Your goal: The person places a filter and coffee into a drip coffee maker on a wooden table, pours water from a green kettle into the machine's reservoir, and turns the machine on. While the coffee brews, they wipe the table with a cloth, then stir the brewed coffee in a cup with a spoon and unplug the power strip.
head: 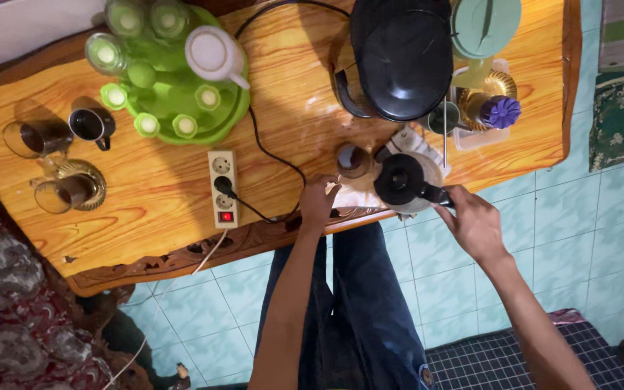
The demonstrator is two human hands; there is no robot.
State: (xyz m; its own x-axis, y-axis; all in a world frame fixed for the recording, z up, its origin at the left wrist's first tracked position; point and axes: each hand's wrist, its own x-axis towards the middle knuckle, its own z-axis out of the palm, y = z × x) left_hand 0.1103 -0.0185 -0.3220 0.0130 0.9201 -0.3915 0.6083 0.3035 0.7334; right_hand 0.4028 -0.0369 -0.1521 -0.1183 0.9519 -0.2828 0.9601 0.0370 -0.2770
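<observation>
Right hand (474, 220): closed on the handle of the dark-lidded pot (406, 180) at centre right — gripped for control.
Left hand (317, 202): fingers loosely spread, flat on the table edge (182, 253) beside the small cup (353, 160) — likely bracing.

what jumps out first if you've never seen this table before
The bright green tray of upturned glasses at the table's far left grabs the eye first, beside the big black kettle at the far middle. Nearer the front edge, the right hand holds the handle of a black-lidded glass pot, while the left hand rests on the wooden table near a small glass.
</observation>
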